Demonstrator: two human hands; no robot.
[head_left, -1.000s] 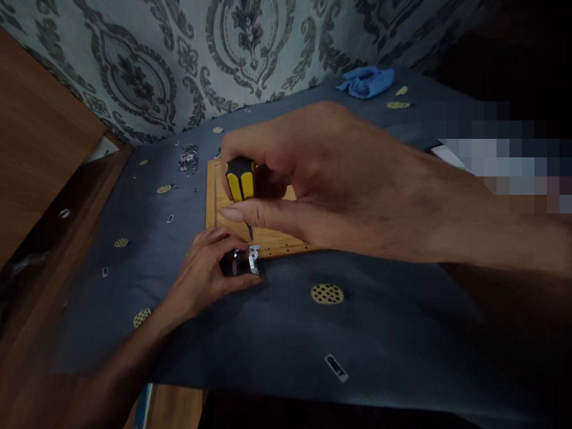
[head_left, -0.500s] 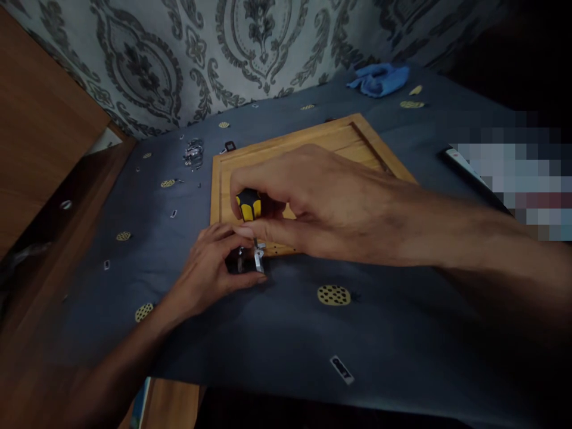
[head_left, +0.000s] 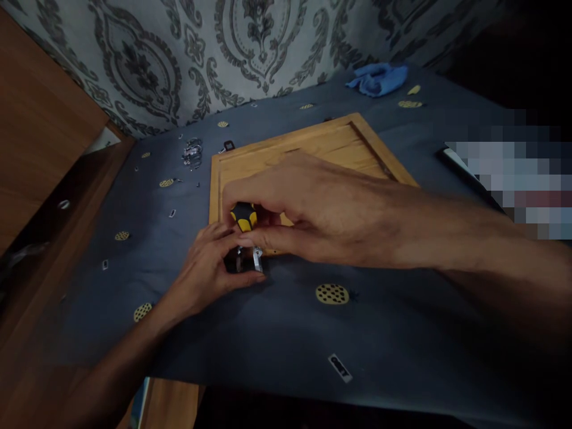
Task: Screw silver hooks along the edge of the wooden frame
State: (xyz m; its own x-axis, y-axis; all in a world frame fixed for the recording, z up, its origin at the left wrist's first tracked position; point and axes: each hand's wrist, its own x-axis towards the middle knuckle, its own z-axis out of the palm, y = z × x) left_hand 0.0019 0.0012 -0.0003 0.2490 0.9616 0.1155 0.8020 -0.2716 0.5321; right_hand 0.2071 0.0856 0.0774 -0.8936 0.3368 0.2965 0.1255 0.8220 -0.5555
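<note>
A wooden panel door [head_left: 339, 143] lies flat on a dark blue patterned cloth [head_left: 313, 333]. At its near left corner my left hand [head_left: 203, 277] is closed round a small metal hinge [head_left: 255, 260] and holds it down. My right hand [head_left: 313, 208] grips a stubby screwdriver with a yellow and black handle [head_left: 243, 217] between thumb and fingers. The screwdriver stands upright with its tip down on the hinge; the tip itself is hidden by my fingers.
A small pile of metal hardware [head_left: 191, 151] lies on the cloth left of the panel. A crumpled blue rag [head_left: 379, 79] sits at the far right near the patterned wall. Wooden furniture [head_left: 40, 137] borders the left side. A flat dark object [head_left: 460, 167] lies at the right.
My right hand has come down from above the panel, bringing the screwdriver onto the hinge. My left hand has stayed on the hinge.
</note>
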